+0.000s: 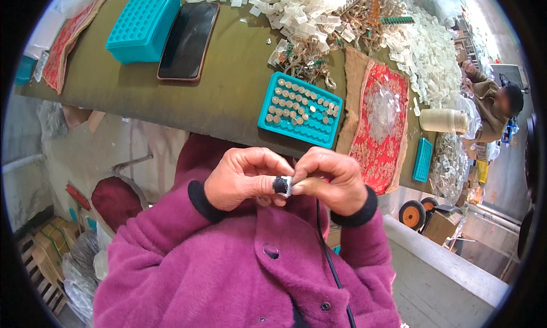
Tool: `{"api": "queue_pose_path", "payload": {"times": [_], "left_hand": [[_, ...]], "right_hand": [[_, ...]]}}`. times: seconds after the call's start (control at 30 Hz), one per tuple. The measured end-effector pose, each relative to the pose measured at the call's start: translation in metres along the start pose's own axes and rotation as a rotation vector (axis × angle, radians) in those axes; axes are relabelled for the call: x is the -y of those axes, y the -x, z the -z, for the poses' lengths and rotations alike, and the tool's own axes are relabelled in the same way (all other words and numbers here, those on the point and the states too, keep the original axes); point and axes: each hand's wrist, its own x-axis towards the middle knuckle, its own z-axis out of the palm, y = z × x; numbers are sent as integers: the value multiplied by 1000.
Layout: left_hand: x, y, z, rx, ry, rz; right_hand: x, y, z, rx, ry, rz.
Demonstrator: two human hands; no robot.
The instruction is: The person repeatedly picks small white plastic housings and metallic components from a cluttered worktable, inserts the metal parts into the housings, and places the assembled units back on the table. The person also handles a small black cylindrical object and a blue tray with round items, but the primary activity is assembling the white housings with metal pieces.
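Note:
My left hand (pixel 236 179) is closed in a pinch on a small white plastic piece (pixel 289 185), just past the table's near edge and in front of my chest. Black tape (pixel 280 185) appears wrapped round the end of that thumb. Thumb and fingertips of my right hand (pixel 337 179) press together at the other side of the same piece; whether they hold a further small part is hidden. Above the hands, a teal tray (pixel 296 130) lies on the table with rows of small round silver discs (pixel 290 95) in its wells; several wells at its lower right are bare.
Left on the olive table (pixel 228 94) are a dark phone (pixel 190 40) and a teal block with holes (pixel 142 23). Clear plastic pieces (pixel 307 9) and tangled wired parts (pixel 305 60) heap behind. Right are a red patterned cloth (pixel 379 151), a roll (pixel 443 121) and another person (pixel 493 109).

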Motion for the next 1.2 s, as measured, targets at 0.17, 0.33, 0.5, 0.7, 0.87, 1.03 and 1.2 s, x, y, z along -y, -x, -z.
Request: {"api": "queue_pose_path", "payload": {"times": [0.17, 0.33, 0.5, 0.7, 0.87, 1.03, 1.2], "left_hand": [[-21, -5, -1, 57, -154, -200], [-47, -13, 0, 68, -154, -302], [-67, -20, -3, -50, -163, -319], [-128, -56, -9, -111, -469, -645], [-226, -131, -18, -515, -1016, -1146], [-188, -128, -18, -442, -1526, -1176], [-108, -110, -28, -229, -1181, -600]], "right_hand": [[-9, -60, 55, -491, 322, 25], [-39, -115, 84, -416, 825, 157], [-38, -111, 92, -317, 948, 31], [-40, -101, 96, -366, 1034, 108], [-42, -103, 96, -385, 1010, 106], [-26, -86, 96, -492, 741, 113], [-13, -73, 87, -682, 487, 234]]}}
